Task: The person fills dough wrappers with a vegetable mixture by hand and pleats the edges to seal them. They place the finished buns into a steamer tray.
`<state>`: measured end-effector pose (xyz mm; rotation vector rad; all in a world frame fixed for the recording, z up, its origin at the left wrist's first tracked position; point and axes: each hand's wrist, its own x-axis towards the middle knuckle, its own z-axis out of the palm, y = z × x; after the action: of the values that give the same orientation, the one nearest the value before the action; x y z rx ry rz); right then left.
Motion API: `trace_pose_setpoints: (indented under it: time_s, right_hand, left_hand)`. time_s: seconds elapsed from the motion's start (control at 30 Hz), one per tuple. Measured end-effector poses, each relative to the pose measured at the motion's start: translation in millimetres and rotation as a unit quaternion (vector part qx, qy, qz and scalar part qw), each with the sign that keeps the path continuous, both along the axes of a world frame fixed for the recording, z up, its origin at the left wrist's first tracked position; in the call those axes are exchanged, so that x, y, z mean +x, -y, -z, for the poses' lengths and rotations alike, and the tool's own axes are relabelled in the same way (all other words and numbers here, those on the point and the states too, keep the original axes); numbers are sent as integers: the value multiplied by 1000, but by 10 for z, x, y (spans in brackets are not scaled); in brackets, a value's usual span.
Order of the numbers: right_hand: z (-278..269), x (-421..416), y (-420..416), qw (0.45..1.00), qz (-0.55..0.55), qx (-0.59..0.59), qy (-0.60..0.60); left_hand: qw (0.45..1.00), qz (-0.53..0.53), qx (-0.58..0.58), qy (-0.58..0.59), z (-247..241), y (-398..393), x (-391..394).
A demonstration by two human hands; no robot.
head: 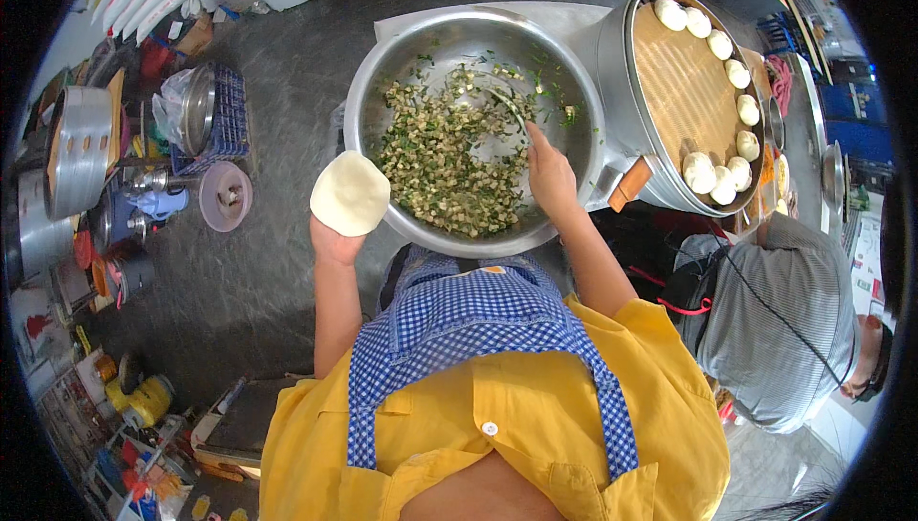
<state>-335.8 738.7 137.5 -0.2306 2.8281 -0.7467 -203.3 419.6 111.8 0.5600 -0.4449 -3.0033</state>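
Observation:
A round, flat dough wrapper (350,193) rests on my left hand (337,241), just off the left rim of a large metal basin (364,84). Inside the basin lies a chopped filling (445,162) of green leaves and small pale cubes, with bare metal showing at the back and right. My right hand (551,173) grips a curved metal spoon (510,101) over the basin's right side. The spoon's lower end dips among the filling and is hard to make out. No filling shows on the wrapper.
A metal steamer (617,76) with a woven liner (678,91) stands at right, several filled buns (748,110) along its edge. A wooden handle block (630,183) juts toward my right arm. Behind it a person in a striped shirt (774,320) bends over. A pink bowl (226,196) is at left.

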Motion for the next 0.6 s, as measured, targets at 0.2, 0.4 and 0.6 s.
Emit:
trace_pose_setpoints:
  time_s: [0.2, 0.4, 0.6]
  right_hand:
    - [240, -28, 339, 982, -129, -64, 126]
    - [361, -28, 77, 919, -250, -174, 249]
    - [86, -115, 140, 825, -101, -223, 509]
  left_hand:
    - [998, -33, 35, -31, 182, -9, 3]
    - [994, -25, 69, -76, 152, -22, 16]
    - [995, -13, 81, -53, 153, 22, -39]
